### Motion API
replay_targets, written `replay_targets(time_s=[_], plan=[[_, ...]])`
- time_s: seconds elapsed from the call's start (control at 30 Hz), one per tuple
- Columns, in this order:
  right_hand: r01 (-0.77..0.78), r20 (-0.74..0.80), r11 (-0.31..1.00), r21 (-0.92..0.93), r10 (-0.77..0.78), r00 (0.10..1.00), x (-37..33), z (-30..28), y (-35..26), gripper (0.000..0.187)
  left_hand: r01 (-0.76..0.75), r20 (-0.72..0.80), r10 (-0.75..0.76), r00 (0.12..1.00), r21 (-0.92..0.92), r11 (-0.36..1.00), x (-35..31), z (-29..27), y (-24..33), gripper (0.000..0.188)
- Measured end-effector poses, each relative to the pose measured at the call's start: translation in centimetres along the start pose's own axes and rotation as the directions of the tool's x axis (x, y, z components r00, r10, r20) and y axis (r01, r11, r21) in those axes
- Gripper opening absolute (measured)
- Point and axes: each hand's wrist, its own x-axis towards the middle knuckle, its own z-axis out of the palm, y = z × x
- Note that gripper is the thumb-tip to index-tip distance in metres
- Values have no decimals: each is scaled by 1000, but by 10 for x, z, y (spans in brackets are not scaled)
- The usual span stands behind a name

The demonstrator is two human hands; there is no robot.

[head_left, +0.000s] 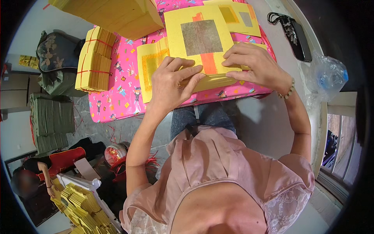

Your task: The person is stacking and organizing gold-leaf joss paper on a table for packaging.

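Observation:
A thick stack of yellow joss paper (175, 33) lies in front of me, its top sheet bearing a grey-silver square and an orange-red stripe. My left hand (171, 80) grips the near edge left of the stripe, fingers bent over the top and thumb close to the edge. At the right part of that edge is my right hand (257, 64), its fingers curled on top and its thumb against the side. Under my left wrist lies another yellow sheet pile (144, 74) with an orange-framed gold patch. More patterned yellow sheets (249, 31) lie beyond, at the right.
A pink patterned cloth (122, 93) covers the table. Red-tied yellow bundles (93, 58) stand at its left, with a large yellow block (117, 17) behind. A black phone or pouch (300, 41) and clear plastic bag (329, 78) lie right. At lower left, another person (48, 167) handles yellow stacks.

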Motion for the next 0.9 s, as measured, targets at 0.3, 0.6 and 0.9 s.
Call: replay_targets(time_s=[0.3,0.6,0.9], plan=[[-1,21,999,33,1,1000,-3,-3,2,23,2,-30,-2,1000,-5,1000,-1,4,3,17],[-3,22,999,51,1,1000,-1,-4,2,19,-12,-37,12,999,8,1000,-1,3,2,17],[-27,37,998,62,25,999,-1,-5,0,21,-10,-33,11,999,15,1000,0,3,3,15]])
